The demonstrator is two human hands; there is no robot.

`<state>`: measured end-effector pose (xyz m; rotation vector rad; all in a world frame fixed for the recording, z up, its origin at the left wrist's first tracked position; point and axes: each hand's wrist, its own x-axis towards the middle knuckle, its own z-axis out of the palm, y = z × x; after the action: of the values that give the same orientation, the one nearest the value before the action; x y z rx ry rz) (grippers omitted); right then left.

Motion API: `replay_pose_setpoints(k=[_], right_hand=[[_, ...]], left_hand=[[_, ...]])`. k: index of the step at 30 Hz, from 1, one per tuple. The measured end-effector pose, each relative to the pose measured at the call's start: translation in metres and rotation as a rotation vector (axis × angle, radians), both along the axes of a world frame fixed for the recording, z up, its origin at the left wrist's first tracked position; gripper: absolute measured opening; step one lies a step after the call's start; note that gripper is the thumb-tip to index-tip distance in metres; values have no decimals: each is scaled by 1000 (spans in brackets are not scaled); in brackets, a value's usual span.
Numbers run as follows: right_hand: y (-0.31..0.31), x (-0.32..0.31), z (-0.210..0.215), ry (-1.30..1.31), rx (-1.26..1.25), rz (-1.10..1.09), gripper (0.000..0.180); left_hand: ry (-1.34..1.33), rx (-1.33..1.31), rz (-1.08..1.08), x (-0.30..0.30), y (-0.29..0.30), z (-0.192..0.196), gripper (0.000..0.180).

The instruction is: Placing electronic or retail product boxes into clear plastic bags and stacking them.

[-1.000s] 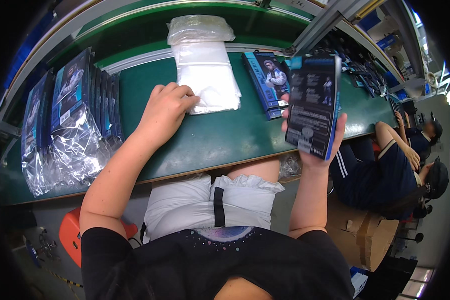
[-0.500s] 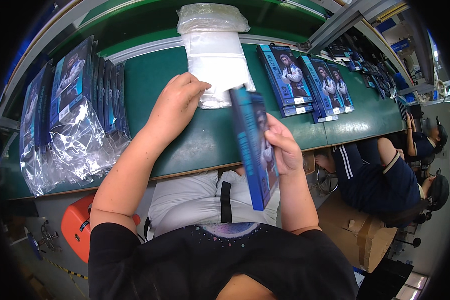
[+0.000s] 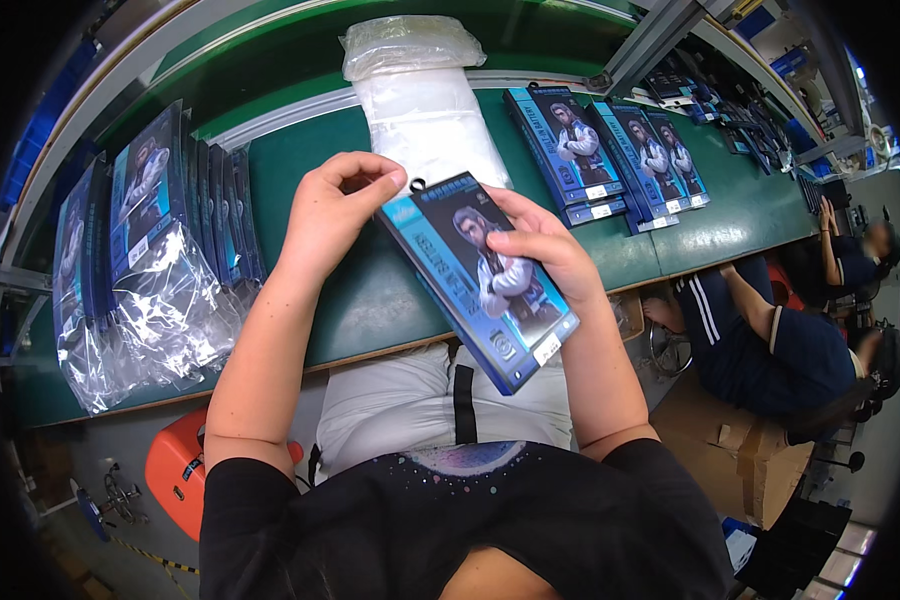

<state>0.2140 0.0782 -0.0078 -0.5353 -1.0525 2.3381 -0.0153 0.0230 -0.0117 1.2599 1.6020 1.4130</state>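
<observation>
My right hand [image 3: 545,245] grips a flat blue-and-black box [image 3: 480,280] by its right side, thumb on the front, which shows a printed figure. It is held tilted above the table's front edge. A small black loop [image 3: 418,185] stands at its upper edge. My left hand [image 3: 340,210] is closed, thumb and forefinger pinched together by the box's upper left corner; what lies between them, if anything, is hidden. Just beyond both hands lies a stack of clear plastic bags [image 3: 425,115], its far end bunched up.
Bagged boxes [image 3: 145,190] stand in a row at the left of the green table [image 3: 360,320]. More boxes [image 3: 570,145] lie in stacks at the right. Other people [image 3: 770,330] sit along the right side. An orange stool [image 3: 175,470] and a cardboard box [image 3: 740,450] are below.
The box in my right hand has turned its printed front upward and come left toward my left hand. My left hand's pinched fingertips have drawn slightly back from the bag stack.
</observation>
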Motion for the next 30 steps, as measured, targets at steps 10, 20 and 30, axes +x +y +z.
replay_pose_setpoints(k=[10, 20, 30], right_hand=[[2, 4, -15, -143, 167, -142, 67], [-38, 5, -13, -227, 396, -403, 88], [-62, 15, -5, -127, 468, -334, 65]], left_hand=[[263, -94, -63, 0, -11, 5, 16], [810, 391, -137, 35, -39, 5, 24], [-196, 195, -57, 41, -63, -16, 29]])
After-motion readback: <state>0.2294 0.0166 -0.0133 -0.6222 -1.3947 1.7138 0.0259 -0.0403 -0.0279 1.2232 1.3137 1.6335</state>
